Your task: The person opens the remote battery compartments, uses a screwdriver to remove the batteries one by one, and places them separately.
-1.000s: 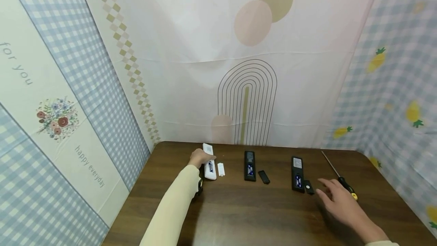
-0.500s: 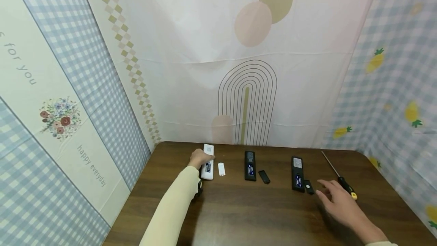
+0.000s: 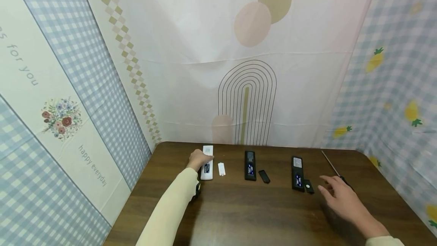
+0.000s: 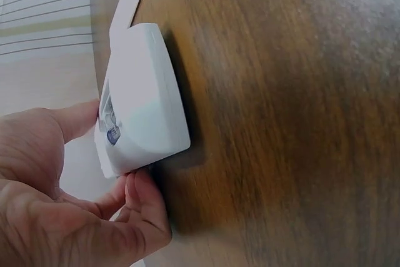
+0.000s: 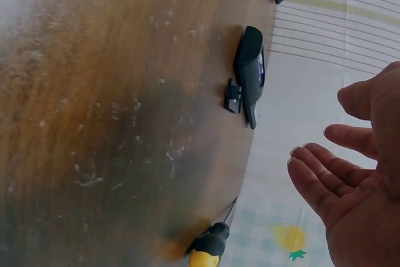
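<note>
My left hand point(image 3: 199, 159) pinches a white remote control point(image 3: 207, 173) at the table's far left, thumb over its back and fingers at its side. The battery compartment is uncovered, with batteries point(image 3: 206, 167) inside. In the left wrist view, the fingertips point(image 4: 145, 195) touch the white remote's edge. Its loose white battery cover point(image 3: 221, 169) lies just to the right. My right hand point(image 3: 345, 202) hovers over the right side of the table, fingers apart and holding nothing. Near it is a screwdriver point(image 3: 329, 163), its handle mostly hidden behind this hand in the head view.
Two black remote controls, one mid-table point(image 3: 250, 165) and one further right point(image 3: 297, 174), lie with their batteries exposed. Each has a black cover beside it, the middle one point(image 3: 264, 176) and the right one point(image 3: 308, 186). A patterned cloth point(image 3: 191, 86) hangs behind the table.
The white remote has turned straighter and shifted slightly left under my left hand. My right hand has moved a little rightward and now covers more of the screwdriver's handle.
</note>
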{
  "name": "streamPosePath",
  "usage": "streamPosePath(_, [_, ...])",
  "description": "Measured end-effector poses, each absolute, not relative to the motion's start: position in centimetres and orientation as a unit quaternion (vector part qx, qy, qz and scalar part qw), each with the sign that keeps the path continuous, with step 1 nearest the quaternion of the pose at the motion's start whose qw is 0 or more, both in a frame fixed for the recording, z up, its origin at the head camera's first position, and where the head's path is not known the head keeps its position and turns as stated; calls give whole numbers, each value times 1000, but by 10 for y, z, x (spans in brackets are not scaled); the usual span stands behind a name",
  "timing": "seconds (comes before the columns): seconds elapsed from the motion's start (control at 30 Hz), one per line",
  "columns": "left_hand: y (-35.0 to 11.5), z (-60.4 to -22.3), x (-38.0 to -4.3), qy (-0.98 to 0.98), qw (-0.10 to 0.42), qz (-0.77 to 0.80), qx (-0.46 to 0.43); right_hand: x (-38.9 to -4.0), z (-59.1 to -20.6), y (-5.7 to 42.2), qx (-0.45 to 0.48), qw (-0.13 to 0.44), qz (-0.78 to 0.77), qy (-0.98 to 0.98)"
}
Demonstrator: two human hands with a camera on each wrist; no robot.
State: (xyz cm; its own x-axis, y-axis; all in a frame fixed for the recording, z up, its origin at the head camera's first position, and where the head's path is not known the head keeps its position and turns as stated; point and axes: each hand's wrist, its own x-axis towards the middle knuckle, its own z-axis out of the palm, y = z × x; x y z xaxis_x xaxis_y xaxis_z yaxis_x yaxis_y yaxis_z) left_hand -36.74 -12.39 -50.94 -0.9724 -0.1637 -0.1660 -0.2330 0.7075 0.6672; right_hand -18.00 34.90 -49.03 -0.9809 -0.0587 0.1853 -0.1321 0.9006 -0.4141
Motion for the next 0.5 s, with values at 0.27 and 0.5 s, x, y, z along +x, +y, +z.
streamPosePath(0.27, [-123, -510, -364, 927, 39, 358, -104, -191, -489, 363, 41, 76, 196, -977])
streamPosePath(0.5, [-125, -506, -342, 940, 40, 328, -84, -212, -488, 401, 14, 10, 133, -991])
